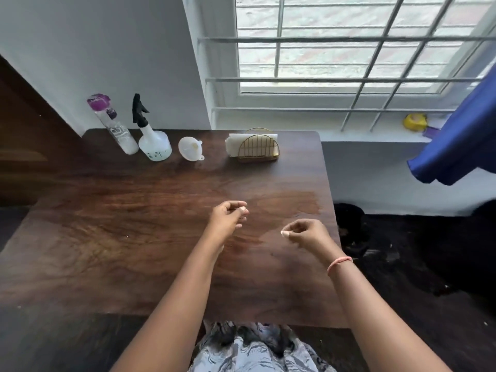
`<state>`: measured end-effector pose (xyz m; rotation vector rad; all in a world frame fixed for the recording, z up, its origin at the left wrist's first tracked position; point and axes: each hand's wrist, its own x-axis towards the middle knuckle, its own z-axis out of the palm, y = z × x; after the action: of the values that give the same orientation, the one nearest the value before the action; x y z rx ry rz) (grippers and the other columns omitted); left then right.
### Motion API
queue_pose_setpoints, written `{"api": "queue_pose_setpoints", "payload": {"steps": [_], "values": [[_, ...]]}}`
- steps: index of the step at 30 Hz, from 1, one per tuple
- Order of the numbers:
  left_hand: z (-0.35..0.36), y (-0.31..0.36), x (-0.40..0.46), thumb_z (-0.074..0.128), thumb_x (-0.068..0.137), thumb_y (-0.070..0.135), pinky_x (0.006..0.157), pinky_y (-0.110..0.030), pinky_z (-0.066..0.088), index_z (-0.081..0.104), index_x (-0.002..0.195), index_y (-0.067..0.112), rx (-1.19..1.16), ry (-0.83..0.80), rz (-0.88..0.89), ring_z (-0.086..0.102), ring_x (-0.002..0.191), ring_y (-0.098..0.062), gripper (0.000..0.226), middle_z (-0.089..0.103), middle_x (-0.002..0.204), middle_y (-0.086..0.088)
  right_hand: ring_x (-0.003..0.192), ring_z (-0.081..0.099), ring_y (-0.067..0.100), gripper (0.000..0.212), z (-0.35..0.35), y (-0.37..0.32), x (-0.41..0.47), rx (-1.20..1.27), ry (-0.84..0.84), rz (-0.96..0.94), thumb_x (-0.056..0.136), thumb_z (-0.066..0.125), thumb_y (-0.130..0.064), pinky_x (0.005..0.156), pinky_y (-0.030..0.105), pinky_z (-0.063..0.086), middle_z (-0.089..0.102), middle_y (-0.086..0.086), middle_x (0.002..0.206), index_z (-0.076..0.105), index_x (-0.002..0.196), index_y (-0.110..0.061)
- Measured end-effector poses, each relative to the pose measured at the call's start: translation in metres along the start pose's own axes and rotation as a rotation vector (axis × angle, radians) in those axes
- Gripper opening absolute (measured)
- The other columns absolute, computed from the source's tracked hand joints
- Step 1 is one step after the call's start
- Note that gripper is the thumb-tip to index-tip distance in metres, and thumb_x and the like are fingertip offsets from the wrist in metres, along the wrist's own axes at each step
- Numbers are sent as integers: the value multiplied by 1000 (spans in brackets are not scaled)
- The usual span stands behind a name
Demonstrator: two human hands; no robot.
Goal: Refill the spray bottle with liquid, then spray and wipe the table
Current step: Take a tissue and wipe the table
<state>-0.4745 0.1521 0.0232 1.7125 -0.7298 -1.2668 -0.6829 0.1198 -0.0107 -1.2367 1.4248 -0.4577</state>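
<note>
Hovering over the bench [134, 237], left hand [228, 216] and right hand [303, 233] curl loosely, holding nothing; far beyond them stand bottle [118, 130], spray bottle [154, 142], funnel [190, 147], napkin holder [257, 149].

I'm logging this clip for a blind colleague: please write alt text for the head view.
Both hands, left hand and right hand, hover loosely curled and holding nothing over a dark wooden table. Along its far edge stand a purple-capped clear bottle, a spray bottle, a white funnel and a gold napkin holder, below a barred window.
</note>
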Motion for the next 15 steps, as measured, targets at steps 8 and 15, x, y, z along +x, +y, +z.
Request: {"api": "queue_pose_setpoints", "payload": {"steps": [8, 15], "values": [[106, -10, -33, 67, 87, 6, 80, -32, 55, 67, 104, 13, 38, -416, 79, 68, 82, -17, 19, 70, 97, -8, 64, 71, 17, 7, -59, 18, -37, 836, -106, 133, 93, 56, 0, 60, 27, 60, 71, 11, 75, 62, 91, -3], [192, -35, -37, 76, 81, 20, 60, -21, 54, 70, 84, 19, 135, -318, 185, 68, 71, -7, 7, 73, 81, 1, 63, 65, 25, 4, -103, 47, -44, 643, 100, 84, 96, 58, -9, 61, 33, 57, 67, 11, 76, 55, 97, -6]]}}
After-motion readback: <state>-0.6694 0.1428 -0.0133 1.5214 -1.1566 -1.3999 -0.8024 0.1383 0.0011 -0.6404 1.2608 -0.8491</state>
